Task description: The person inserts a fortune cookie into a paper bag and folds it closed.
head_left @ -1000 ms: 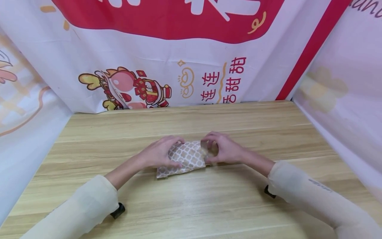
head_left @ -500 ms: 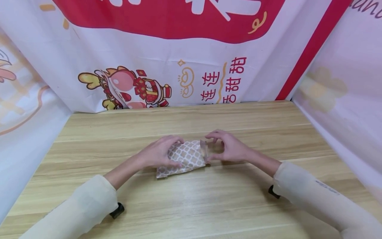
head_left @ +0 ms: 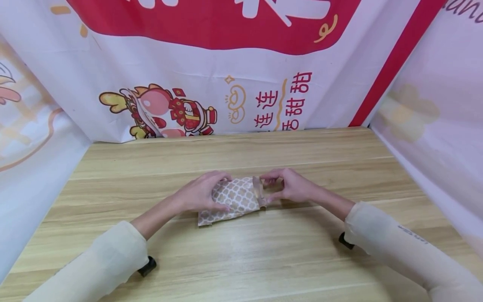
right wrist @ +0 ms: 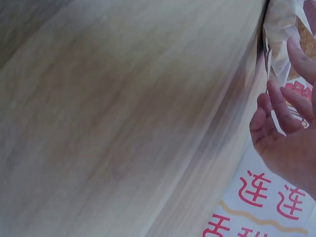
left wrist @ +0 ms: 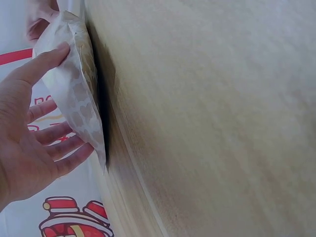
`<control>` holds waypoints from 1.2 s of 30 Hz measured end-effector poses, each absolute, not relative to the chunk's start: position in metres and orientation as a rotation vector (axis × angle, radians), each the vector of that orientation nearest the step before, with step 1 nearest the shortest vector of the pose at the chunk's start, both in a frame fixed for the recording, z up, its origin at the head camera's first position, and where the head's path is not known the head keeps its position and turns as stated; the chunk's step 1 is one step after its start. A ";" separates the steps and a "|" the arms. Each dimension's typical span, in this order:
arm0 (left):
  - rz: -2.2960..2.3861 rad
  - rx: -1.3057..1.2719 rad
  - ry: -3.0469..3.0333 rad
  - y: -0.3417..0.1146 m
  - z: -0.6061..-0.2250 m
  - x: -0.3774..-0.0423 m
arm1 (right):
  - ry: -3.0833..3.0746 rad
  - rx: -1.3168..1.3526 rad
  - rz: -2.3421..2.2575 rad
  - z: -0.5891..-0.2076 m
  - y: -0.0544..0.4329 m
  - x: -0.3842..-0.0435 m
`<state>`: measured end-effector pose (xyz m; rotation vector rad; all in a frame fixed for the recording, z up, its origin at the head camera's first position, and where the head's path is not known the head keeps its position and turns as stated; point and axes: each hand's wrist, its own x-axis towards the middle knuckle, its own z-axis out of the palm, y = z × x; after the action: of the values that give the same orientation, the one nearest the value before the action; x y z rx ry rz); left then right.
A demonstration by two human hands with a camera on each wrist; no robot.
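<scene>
A paper bag (head_left: 237,195) with a tan and white lattice print lies on the table, its creased plain end pointing right. My left hand (head_left: 201,193) holds the bag's left part, thumb on the near side and fingers at the far edge. In the left wrist view, the left thumb (left wrist: 61,49) presses the printed face. My right hand (head_left: 290,186) is at the creased end, fingers curled at its far corner and thumb by the near one. The right wrist view shows right fingertips (right wrist: 271,89) right at the paper's edge. What is inside the bag is hidden.
The wooden table (head_left: 241,260) extends around both hands. A printed cloth (head_left: 188,63) hangs behind it, with more cloth (head_left: 430,113) along the sides. Black straps (head_left: 147,266) show under the cream sleeves (head_left: 94,264).
The right hand drew back to the right from the bag's end, uncovering it, then its fingers curled in and came back to that end. The left hand and bag stay almost still.
</scene>
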<state>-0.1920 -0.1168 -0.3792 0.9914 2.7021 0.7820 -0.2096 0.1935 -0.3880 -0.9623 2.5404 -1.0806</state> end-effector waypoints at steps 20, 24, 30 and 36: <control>0.511 1.056 2.740 -0.118 -0.382 -0.188 | 2.628 -1.112 -1.093 -0.397 0.182 -0.205; 0.525 1.059 2.743 -0.117 -0.383 -0.188 | 2.689 -1.090 -1.030 -0.392 0.179 -0.201; 0.538 1.055 2.744 -0.118 -0.384 -0.188 | 2.714 -1.046 -1.020 -0.392 0.176 -0.198; 0.548 1.061 2.738 -0.118 -0.383 -0.187 | 2.684 -1.021 -1.060 -0.395 0.173 -0.198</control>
<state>-0.1869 -0.1177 -0.3834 1.0606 2.7379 0.5479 -0.1982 0.1733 -0.3952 -1.0213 2.6839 -1.0596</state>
